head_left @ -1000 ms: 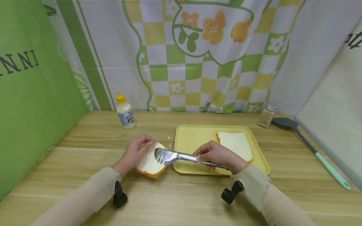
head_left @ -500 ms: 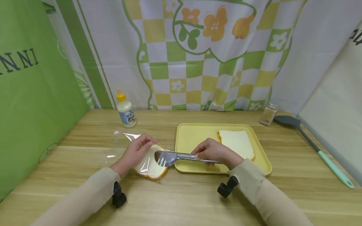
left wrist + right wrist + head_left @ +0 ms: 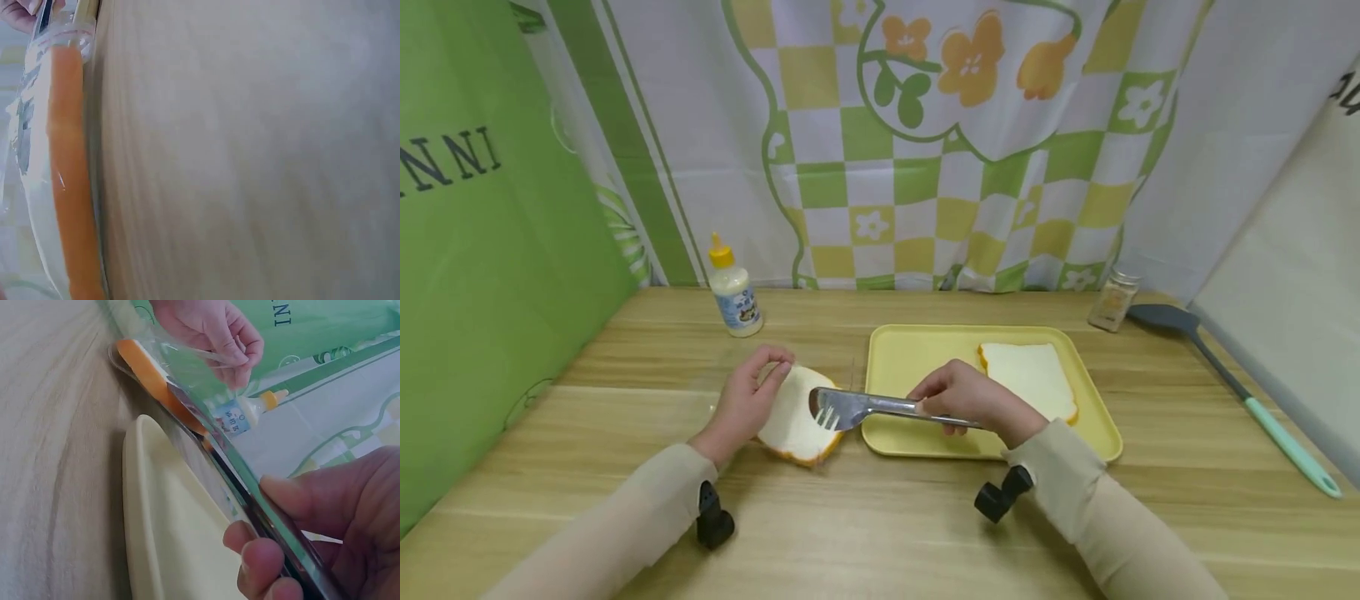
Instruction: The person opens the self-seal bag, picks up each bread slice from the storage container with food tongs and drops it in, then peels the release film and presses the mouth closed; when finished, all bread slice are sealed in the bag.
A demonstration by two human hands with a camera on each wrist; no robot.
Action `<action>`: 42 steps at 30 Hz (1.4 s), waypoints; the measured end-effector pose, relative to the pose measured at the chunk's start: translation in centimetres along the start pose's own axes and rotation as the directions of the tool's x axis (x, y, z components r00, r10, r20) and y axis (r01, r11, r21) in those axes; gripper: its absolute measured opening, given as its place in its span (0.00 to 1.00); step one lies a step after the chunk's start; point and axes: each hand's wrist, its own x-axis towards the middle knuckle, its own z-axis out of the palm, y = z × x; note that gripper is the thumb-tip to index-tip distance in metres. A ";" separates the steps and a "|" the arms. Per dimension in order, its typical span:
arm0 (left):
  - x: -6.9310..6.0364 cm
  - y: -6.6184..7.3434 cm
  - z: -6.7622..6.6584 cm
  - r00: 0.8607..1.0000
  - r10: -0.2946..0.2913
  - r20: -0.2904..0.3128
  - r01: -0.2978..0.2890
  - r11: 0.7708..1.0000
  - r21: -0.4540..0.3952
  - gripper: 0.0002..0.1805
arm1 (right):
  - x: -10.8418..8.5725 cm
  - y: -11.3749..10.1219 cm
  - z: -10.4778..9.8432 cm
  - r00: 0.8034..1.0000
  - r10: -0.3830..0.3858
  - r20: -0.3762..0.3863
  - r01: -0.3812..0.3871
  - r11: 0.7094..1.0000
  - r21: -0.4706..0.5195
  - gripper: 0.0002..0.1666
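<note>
**Left hand drawing back from the wrapped bread slice as the tongs keep clasping it**

Compared with half a second ago, the left hand [image 3: 747, 404] is sitting slightly farther left, and more of the near bread slice's [image 3: 793, 417] white face is showing. The clear film [image 3: 200, 355], which was spreading in bright glints left of that hand, is now looking much fainter from the head view. The left thumb and fingers are pinching this film. The right hand [image 3: 966, 396] is gripping the metal tongs [image 3: 891, 407], whose head is lying over the slice's right part, as before. The slice is lying just left of the yellow tray [image 3: 902, 358], where a second slice [image 3: 1030, 379] is resting.

All this is standing on a wood-grain table [image 3: 925, 533]. A yellow-capped bottle [image 3: 737, 304] is standing at the back left; a small jar [image 3: 1115, 304] and a green-handled spatula [image 3: 1288, 446] are occupying the right. A checked, flowered curtain [image 3: 880, 192] is hanging behind, with green cloth [image 3: 490, 275] covering the left side and white cloth [image 3: 1292, 250] the right.
</note>
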 end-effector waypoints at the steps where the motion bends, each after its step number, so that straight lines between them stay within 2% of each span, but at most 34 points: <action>1: 0.0 0.0 0.0 1.000 0.022 -0.008 -0.022 1.000 0.000 0.05 | 0.0 0.0 0.0 1.000 0.000 0.010 0.000 1.000 0.009 0.12; 4: 0.0 -0.1 0.1 0.998 0.064 0.000 -0.064 0.998 -0.009 0.04 | 0.0 -0.1 0.0 0.999 -0.030 0.038 0.029 0.999 0.039 0.13; 8: -0.1 -0.2 0.3 0.998 0.057 0.016 -0.057 0.998 -0.034 0.04 | 0.3 -0.3 -0.1 0.996 -0.067 0.063 0.063 0.996 0.058 0.14; 14: -0.4 0.4 0.5 0.996 0.060 0.068 -0.057 0.998 -0.036 0.04 | 1.0 -0.3 0.1 0.999 0.018 0.041 -0.021 0.995 0.093 0.13; 17: -0.5 0.5 0.1 0.994 -0.001 0.108 0.000 1.000 0.008 0.04 | 1.0 0.1 0.2 0.999 0.044 0.031 -0.047 0.993 0.112 0.13; 21: -0.4 0.0 -0.6 0.988 -0.092 0.125 0.087 0.995 0.048 0.06 | 0.9 0.4 0.2 0.999 0.038 0.038 -0.043 0.990 0.138 0.14; 24: -0.3 -0.3 -0.7 0.985 -0.112 0.129 0.108 0.993 0.040 0.06 | 0.9 0.4 0.2 0.998 0.034 0.046 -0.042 0.986 0.162 0.15; 31: 0.0 -0.4 -0.4 0.985 -0.088 0.151 0.092 0.996 -0.014 0.05 | 1.3 0.4 0.0 0.996 0.004 0.089 -0.018 0.987 0.157 0.14; 37: -0.3 0.1 -0.3 0.984 -0.032 0.174 0.049 0.994 -0.095 0.06 | 1.7 0.4 0.1 0.998 0.025 0.055 -0.032 0.992 0.119 0.13; 40: -0.3 0.0 -0.4 0.987 -0.042 0.155 0.053 0.997 -0.065 0.06 | 1.7 0.4 0.1 0.999 0.026 0.045 -0.031 0.993 0.114 0.14; 42: -0.3 -0.2 -0.5 0.989 -0.069 0.131 0.074 0.997 -0.033 0.05 | 1.6 0.4 0.1 0.999 0.025 0.046 -0.031 0.992 0.125 0.14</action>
